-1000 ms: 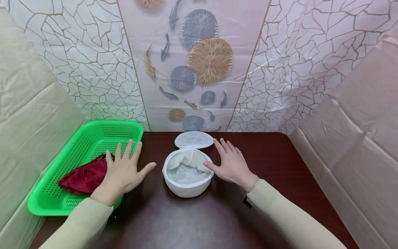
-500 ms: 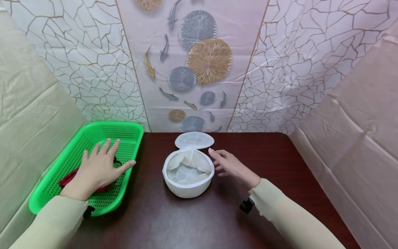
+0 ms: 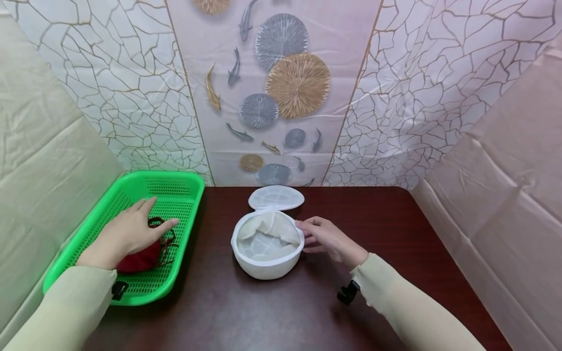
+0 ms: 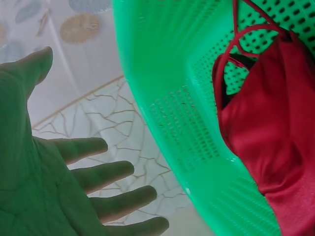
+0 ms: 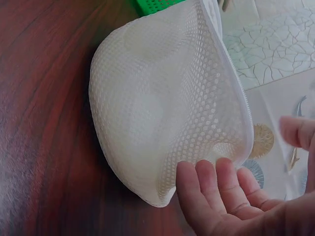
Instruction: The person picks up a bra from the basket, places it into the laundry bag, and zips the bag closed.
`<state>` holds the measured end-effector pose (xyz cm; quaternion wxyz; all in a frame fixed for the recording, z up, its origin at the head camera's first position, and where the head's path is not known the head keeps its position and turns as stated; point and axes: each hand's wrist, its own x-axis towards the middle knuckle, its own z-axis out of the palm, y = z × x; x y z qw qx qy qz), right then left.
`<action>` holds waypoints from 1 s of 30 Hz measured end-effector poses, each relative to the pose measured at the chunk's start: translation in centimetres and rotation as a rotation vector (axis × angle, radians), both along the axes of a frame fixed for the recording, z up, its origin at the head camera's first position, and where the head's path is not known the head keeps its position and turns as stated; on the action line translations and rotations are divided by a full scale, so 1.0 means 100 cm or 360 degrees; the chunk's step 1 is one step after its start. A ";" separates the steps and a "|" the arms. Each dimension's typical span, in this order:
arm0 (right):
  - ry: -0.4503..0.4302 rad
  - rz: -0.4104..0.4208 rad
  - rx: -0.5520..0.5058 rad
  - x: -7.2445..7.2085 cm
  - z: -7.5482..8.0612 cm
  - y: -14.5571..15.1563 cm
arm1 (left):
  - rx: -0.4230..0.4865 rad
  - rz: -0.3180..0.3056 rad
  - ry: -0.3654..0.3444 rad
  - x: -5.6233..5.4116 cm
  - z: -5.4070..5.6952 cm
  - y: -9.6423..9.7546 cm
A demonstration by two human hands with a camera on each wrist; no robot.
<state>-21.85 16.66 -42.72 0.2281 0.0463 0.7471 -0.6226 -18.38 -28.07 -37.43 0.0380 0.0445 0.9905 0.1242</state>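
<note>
A round white mesh laundry bag (image 3: 265, 269) stands on the table, its zip-edged lid (image 3: 276, 198) folded back. Cream padded fabric (image 3: 269, 225) lies bunched inside it. At the bag's right side, my right hand (image 3: 330, 240) has its relaxed fingertips right by the mesh wall (image 5: 142, 113), with the thumb apart from them in the right wrist view. Over the green basket (image 3: 177, 176) hovers my left hand (image 3: 125, 236), fingers extended. Beneath it lies a red satin garment with thin straps (image 4: 270, 118), partly hidden by the hand in the head view.
The dark wooden table (image 3: 263, 321) carries the basket at left and the bag in the middle. A patterned backdrop (image 3: 298, 85) closes off the back, and cloth-covered side walls (image 3: 505, 195) flank the table.
My left hand has moved left, further over the basket and the red garment. My right hand has turned and lowered from above the bag's rim to its right side.
</note>
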 end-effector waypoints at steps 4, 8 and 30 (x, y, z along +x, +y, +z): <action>-0.0011 -0.0013 -0.0012 0.000 -0.002 -0.001 | 0.0038 0.0020 -0.0086 -0.006 -0.006 -0.008; 0.0009 0.0002 -0.0021 0.001 -0.003 -0.001 | 0.0061 0.0037 -0.0162 -0.011 -0.013 -0.015; 0.0026 -0.0067 0.0002 0.004 -0.014 0.000 | 0.0133 0.0104 -0.0621 -0.021 -0.037 -0.029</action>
